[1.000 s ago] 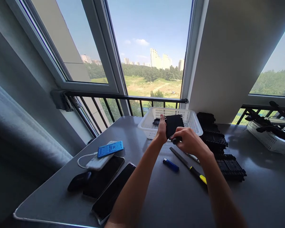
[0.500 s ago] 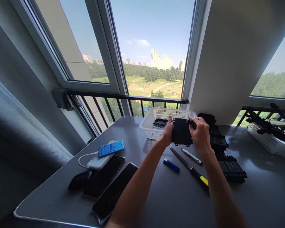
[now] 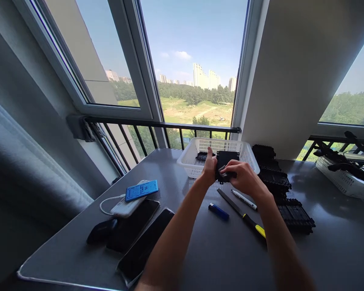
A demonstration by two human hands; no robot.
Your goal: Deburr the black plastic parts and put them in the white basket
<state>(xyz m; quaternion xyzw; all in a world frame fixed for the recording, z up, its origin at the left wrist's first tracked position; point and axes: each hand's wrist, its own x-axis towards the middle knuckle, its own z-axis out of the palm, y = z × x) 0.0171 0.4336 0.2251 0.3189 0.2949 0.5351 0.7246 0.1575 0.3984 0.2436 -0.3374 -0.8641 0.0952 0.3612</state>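
I am holding a flat black plastic part (image 3: 227, 158) up above the table, just in front of the white basket (image 3: 248, 155), with my left hand (image 3: 210, 167) gripping its left edge, the thumb pointing up along the side and the fingers wrapping behind it out of sight. My right hand (image 3: 241, 178) is curling over the part's lower edge, its fingers pressing together around a small dark piece (image 3: 225, 174) that is touching the part; I cannot tell whether that piece is separate or belongs to the part. More black parts are lying inside the basket behind my left hand. On the grey table (image 3: 200, 258) below my hands, a file with a yellow-and-black handle (image 3: 241, 213) is lying diagonally, a white marker (image 3: 244, 199) is resting just beside it on the right, and a blue lighter (image 3: 218, 211) is sitting near it on the left. To the right of my right forearm, a row of stacked black parts (image 3: 279, 186) is running from the wall toward me. Far to the left, two dark phones (image 3: 139, 238) are lying side by side, with a white power bank (image 3: 124, 206) carrying a blue card (image 3: 141, 190) beside them. A second white basket (image 3: 346, 178) is standing at the far right edge.
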